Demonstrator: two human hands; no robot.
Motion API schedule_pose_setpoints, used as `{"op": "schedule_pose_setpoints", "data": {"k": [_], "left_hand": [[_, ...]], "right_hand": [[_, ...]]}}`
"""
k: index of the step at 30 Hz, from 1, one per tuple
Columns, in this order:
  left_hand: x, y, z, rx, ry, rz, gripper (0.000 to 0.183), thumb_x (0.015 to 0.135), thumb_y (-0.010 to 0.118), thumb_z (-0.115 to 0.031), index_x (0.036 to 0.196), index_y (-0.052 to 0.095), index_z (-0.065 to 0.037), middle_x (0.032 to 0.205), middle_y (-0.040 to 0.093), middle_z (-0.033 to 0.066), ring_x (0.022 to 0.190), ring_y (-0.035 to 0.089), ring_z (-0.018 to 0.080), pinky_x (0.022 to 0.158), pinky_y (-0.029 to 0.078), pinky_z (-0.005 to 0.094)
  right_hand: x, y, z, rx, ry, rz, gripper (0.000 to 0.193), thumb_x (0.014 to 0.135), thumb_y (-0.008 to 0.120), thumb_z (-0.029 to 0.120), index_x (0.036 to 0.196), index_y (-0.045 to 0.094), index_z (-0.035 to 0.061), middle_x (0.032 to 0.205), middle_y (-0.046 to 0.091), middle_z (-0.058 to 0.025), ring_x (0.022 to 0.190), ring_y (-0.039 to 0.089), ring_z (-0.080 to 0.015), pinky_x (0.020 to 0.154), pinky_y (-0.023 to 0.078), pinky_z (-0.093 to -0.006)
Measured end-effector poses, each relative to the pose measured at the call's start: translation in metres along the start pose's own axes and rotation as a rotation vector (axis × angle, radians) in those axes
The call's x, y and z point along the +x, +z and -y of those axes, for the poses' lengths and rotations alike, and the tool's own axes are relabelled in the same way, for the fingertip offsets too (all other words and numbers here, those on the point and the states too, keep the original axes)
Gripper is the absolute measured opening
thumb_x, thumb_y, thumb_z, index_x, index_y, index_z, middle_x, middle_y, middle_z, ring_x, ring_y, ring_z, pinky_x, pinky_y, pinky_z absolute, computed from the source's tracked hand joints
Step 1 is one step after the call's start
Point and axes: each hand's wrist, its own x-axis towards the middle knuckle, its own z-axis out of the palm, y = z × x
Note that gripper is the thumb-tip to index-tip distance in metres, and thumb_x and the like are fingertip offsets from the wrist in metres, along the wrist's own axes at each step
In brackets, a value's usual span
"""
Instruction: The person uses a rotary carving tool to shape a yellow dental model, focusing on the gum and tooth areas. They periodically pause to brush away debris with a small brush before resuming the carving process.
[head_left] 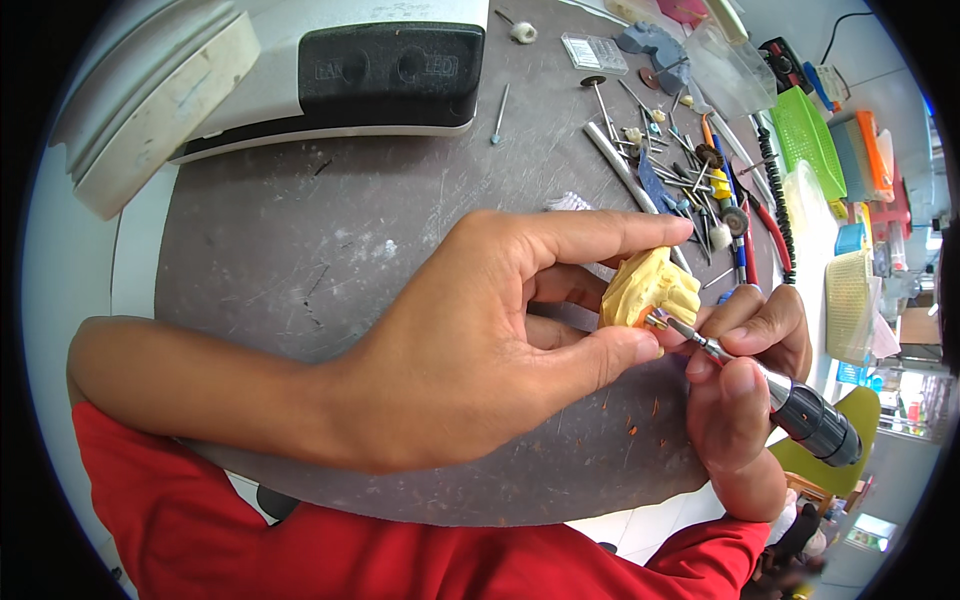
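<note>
A lumpy yellow dental cast [650, 283] with an orange patch on its near side is gripped between the thumb and fingers of my left hand [480, 335]. My right hand [745, 365] pinches a rotary handpiece [812, 422], silver at the front and dark at the back. Its thin bur points up and left, and the tip is at the orange patch, by my left thumb tip; whether it touches cannot be told. The two hands are close together over the grey table [400, 250]. The fingers behind the cast are partly hidden.
A white box with a black panel [390, 75] stands at the back left. Burs and polishing wheels [690, 170] lie scattered at the back right, near red-handled pliers [770, 228]. A green basket [808, 140] is farther right. Orange shavings [632, 430] dot the near edge.
</note>
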Motion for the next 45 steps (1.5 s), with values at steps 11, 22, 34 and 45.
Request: {"op": "schedule_pose_setpoints", "data": {"k": [11, 22, 34, 45], "left_hand": [[-0.0001, 0.0001, -0.0005, 0.046, 0.008, -0.010, 0.055, 0.084, 0.058, 0.010, 0.135, 0.040, 0.005, 0.127, 0.052, 0.0141, 0.114, 0.055, 0.0206, 0.095, 0.050, 0.0308], [-0.0007, -0.0005, -0.0005, 0.038, 0.033, -0.034, 0.053, 0.083, 0.061, 0.008, 0.133, 0.042, 0.006, 0.125, 0.053, 0.0133, 0.112, 0.055, 0.0185, 0.094, 0.051, 0.0302], [-0.0007, 0.0008, -0.0024, 0.181, 0.011, -0.064, 0.055, 0.073, 0.074, 0.008, 0.119, 0.046, 0.000, 0.117, 0.049, 0.0088, 0.110, 0.054, 0.0162, 0.089, 0.055, 0.0307], [-0.0004, 0.0040, -0.0039, 0.115, -0.020, -0.068, 0.053, 0.071, 0.076, 0.008, 0.112, 0.043, -0.003, 0.110, 0.048, 0.0063, 0.109, 0.055, 0.0161, 0.088, 0.055, 0.0295]], "right_hand": [[0.0009, -0.0007, 0.0003, -0.012, 0.016, 0.009, 0.019, 0.088, 0.060, 0.012, 0.100, 0.047, 0.0051, 0.083, 0.058, -0.0117, 0.087, 0.064, -0.0207, 0.089, 0.050, -0.0404], [-0.0024, 0.0011, 0.0045, 0.056, 0.055, -0.016, 0.018, 0.089, 0.058, 0.013, 0.102, 0.047, 0.0064, 0.085, 0.057, -0.0120, 0.093, 0.063, -0.0229, 0.091, 0.048, -0.0423], [-0.0016, -0.0009, 0.0009, -0.095, -0.154, -0.015, 0.024, 0.082, 0.066, 0.005, 0.098, 0.049, 0.0021, 0.078, 0.056, -0.0142, 0.091, 0.066, -0.0338, 0.084, 0.054, -0.0437], [0.0021, -0.0006, -0.0021, -0.236, -0.377, 0.051, 0.031, 0.074, 0.070, -0.006, 0.098, 0.049, -0.0036, 0.083, 0.055, -0.0160, 0.087, 0.067, -0.0362, 0.083, 0.055, -0.0474]]}}
